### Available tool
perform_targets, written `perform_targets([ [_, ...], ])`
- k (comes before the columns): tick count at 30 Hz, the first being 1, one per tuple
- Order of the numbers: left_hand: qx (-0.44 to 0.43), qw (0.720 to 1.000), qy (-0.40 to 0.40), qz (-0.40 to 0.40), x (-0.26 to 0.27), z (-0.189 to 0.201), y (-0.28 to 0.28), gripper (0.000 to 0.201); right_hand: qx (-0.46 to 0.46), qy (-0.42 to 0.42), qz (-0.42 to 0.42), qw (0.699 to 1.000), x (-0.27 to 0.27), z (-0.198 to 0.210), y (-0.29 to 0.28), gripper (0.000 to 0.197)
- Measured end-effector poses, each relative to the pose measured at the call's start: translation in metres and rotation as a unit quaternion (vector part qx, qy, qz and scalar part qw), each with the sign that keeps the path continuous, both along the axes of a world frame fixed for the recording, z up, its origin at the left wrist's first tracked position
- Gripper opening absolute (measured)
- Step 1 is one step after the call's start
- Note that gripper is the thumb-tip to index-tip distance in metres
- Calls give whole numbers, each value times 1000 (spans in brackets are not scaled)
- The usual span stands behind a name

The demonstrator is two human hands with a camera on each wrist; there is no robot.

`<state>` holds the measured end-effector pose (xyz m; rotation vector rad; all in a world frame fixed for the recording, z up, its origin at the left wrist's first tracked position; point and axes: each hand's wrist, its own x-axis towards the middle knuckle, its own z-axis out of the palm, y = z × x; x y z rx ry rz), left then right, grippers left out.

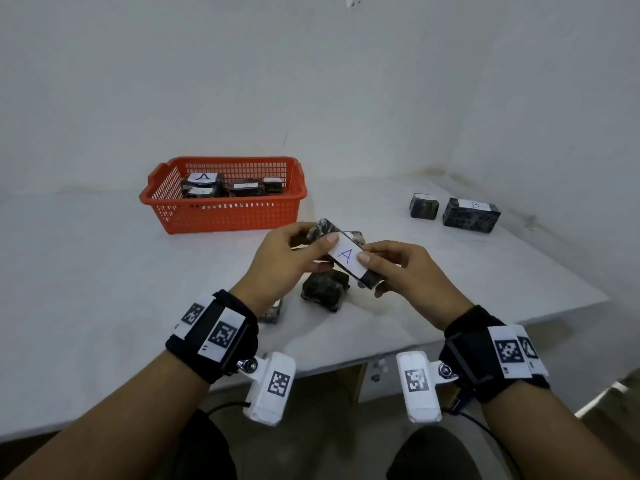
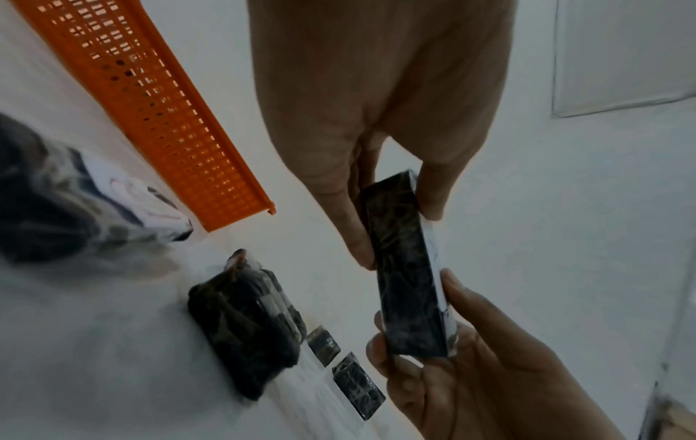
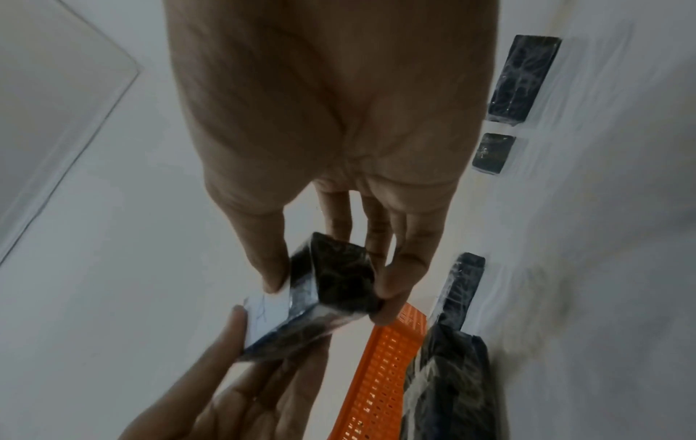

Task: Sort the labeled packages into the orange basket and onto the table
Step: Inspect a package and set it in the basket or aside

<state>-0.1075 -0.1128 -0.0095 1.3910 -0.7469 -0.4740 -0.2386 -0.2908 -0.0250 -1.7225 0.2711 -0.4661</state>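
Note:
Both hands hold one dark wrapped package (image 1: 348,258) above the table's middle, its white label marked "A" facing up. My left hand (image 1: 320,252) pinches its far end between thumb and fingers, and my right hand (image 1: 375,268) pinches the near end. In the left wrist view the package (image 2: 406,268) shows edge-on between the left hand (image 2: 391,226) and the right hand (image 2: 452,372). The right wrist view shows the package (image 3: 331,285) in the right hand (image 3: 331,285). The orange basket (image 1: 221,209) stands at the back left and holds several packages, one labelled "A" (image 1: 202,185).
Two packages stand at the table's far right, one marked "B" (image 1: 471,214) and a smaller one (image 1: 424,206). Loose dark packages lie under my hands (image 1: 325,289), (image 1: 273,313). The white table (image 1: 104,289) ends close to my body, and walls close in behind and to the right.

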Motion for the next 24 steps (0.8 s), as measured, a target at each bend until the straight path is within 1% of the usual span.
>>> perform_targets([
  [2,-6,1000,20,5,-2,-2,-5,31,29,-11,-12,999,-4,0,-4,25],
  [5,-13,998,65,-1,-8,-3,-16,33,103,-23,-24,994,-9,-1,-11,30],
  [7,-19,996,90,7,-14,-2,-25,35,136,-17,-44,990,-15,0,-18,32],
  [12,14,996,82,7,-25,-8,-54,27,158,2,-105,982,-33,4,-38,24],
  [16,50,993,106,-11,-27,-13,-94,29,154,12,-149,977,-43,3,-66,36],
  [19,69,990,125,-15,-26,-8,-129,24,172,20,-173,970,-47,6,-93,36],
  [22,122,986,102,-40,-24,-1,-161,14,188,24,-188,964,-44,8,-124,42],
  [24,131,985,106,-43,-18,-1,-182,20,193,34,-198,960,-38,8,-143,43],
])
